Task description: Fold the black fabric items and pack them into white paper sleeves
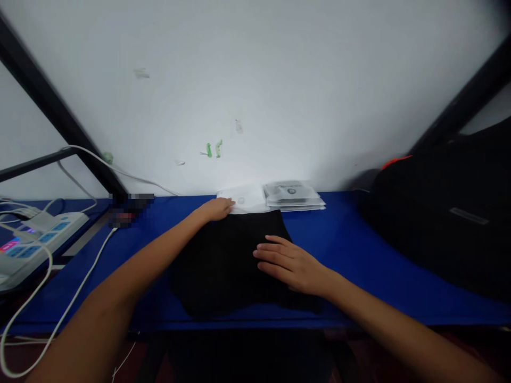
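Black matte cloth [231, 260], flat and roughly four-sided, lies on the smooth blue table [339, 239], narrower end toward the pale wall [299, 90]; long axis unclear. The right hand [289, 264] rests on it, fingers extended; the left hand [217, 209] meets its far-left corner, grip unclear.

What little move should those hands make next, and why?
Perhaps the left hand should grip the flat white packet: that hand overlaps the packet's left side in this view, while the right hand is over the black cloth, fingers extended.
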Available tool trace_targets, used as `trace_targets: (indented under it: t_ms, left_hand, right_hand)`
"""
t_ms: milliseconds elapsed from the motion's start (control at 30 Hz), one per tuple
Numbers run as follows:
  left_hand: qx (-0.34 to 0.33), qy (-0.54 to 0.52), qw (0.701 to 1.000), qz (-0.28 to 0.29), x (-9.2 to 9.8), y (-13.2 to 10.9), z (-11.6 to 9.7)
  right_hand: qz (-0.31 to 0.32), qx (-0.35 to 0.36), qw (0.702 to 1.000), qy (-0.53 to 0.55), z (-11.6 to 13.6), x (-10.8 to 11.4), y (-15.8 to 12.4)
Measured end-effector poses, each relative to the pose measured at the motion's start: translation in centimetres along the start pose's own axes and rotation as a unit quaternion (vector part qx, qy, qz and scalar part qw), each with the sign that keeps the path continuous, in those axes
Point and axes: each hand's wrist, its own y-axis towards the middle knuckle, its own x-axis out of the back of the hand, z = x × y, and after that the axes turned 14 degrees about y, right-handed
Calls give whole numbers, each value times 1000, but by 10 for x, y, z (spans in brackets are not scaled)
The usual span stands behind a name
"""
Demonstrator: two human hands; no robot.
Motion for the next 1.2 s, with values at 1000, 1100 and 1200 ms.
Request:
trace_targets:
  t_ms: [1000,1100,1200]
  left_hand:
    - [2,-197,980,-38,40,-157,-86]
    - [26,-234,971,-48,48,-164,-82]
    - [56,-301,950,-61,54,-174,-69]
  right_hand:
    - [27,-220,971,90,-13,22,-37]
    - [15,-228,969,94,-16,25,-37]
    - [8,-250,963,98,-17,28,-41]
